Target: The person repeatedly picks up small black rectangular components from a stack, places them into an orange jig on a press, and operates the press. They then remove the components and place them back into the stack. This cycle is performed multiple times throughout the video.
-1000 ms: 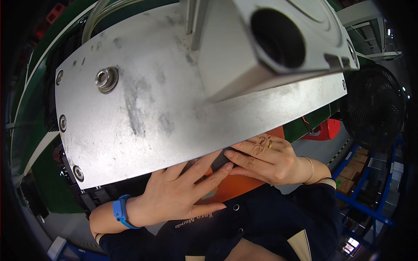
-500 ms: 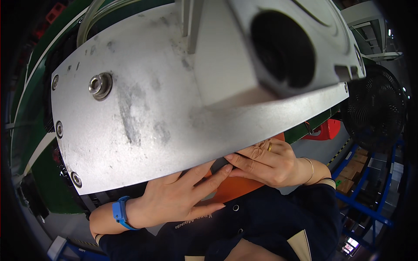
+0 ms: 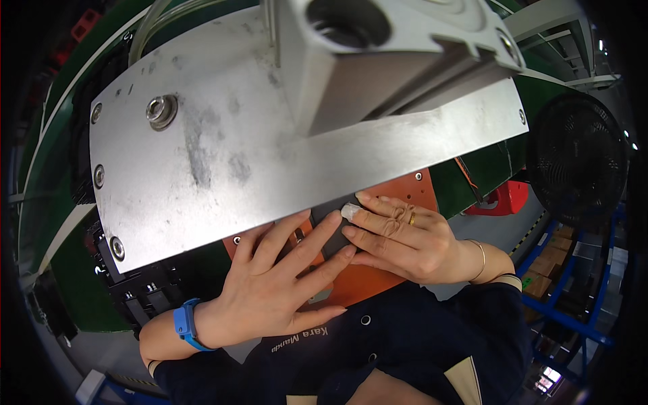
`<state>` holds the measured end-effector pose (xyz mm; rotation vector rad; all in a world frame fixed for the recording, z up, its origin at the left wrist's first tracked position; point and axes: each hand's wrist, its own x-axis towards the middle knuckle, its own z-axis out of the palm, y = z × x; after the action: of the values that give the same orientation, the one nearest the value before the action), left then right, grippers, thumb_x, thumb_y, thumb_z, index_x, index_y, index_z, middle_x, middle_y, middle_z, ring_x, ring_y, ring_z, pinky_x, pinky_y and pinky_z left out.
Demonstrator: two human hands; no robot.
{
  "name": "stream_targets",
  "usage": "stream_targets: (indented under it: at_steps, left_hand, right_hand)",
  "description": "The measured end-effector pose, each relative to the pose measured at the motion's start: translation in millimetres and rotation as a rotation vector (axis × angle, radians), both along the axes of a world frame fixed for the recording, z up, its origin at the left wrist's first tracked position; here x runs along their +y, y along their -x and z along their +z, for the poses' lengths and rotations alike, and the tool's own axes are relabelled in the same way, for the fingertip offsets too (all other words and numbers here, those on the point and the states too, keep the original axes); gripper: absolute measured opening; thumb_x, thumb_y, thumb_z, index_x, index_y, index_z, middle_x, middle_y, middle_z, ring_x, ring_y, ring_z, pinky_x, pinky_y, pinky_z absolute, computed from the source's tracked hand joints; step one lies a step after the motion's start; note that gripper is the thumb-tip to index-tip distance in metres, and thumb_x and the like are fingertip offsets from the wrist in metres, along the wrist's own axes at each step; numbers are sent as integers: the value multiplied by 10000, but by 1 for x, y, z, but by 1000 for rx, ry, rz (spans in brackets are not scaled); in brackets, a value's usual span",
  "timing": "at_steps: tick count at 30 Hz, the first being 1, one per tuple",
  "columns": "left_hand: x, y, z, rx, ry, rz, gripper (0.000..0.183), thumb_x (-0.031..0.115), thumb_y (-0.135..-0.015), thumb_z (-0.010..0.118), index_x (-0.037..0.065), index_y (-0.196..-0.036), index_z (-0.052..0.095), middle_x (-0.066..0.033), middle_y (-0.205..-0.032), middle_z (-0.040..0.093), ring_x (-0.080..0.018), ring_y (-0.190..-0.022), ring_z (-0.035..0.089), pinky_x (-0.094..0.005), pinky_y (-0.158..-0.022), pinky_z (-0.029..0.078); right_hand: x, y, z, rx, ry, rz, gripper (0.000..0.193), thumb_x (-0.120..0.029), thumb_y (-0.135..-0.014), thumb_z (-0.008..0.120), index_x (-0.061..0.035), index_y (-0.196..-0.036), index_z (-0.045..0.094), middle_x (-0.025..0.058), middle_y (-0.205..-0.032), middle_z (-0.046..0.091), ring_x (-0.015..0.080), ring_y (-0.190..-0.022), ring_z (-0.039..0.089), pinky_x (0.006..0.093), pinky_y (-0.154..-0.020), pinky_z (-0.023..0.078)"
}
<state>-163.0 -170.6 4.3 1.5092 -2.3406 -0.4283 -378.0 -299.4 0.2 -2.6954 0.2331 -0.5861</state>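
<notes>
My left hand (image 3: 273, 280) lies over an orange plate (image 3: 368, 282) with its fingers spread. Its fingertips touch a flat dark grey piece (image 3: 332, 243) on that plate. From the other side my right hand (image 3: 412, 246) rests on the same piece, fingers stretched out and lying close together. A white covering or scrap (image 3: 349, 211) shows at one right fingertip; which it is I cannot tell. Just beyond the fingers a large silver metal plate (image 3: 216, 182) overhangs the orange plate and hides its far part.
A silver metal block (image 3: 378, 74) with a round hole rises above the metal plate. Black fixture parts (image 3: 145, 290) sit at the left. To the right are a red object (image 3: 507, 200), a black fan (image 3: 577, 162) and a blue rack (image 3: 574, 317) with boxes.
The metal plate and its block sit higher in the view, uncovering more of the orange plate. My fingers have come out from beneath the plate's edge, and the white fingertip now shows.
</notes>
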Motion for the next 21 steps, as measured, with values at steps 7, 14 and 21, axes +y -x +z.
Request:
stream_targets:
  at_steps: [7,14,21]
  left_hand:
    - [0,-1,0,0,11,-10,655,621,-750,675,239,-1281,636,-97,-1478,440,-369,-1291,396,-488,-998,340]
    - [1,0,0,22,118,-63,639,574,-744,710,201,-1258,640,-107,-1430,493,-362,-1247,459,-488,-973,370]
    - [2,-3,5,353,332,169,358,202,-697,827,54,-995,694,-116,-1099,657,-242,-861,633,-319,-694,487]
  right_hand:
    - [17,9,39,110,-1018,-73,505,-18,-925,579,-39,-1404,422,182,-1533,305,306,-1430,313,409,-1131,322]
    - [-1,-2,33,-51,-1463,-342,464,1,-910,628,-47,-1311,399,102,-1171,562,128,-991,611,258,-806,503]
    - [-3,2,24,-53,-1380,-246,454,72,-839,695,-50,-1187,429,60,-887,632,90,-773,639,213,-708,513]
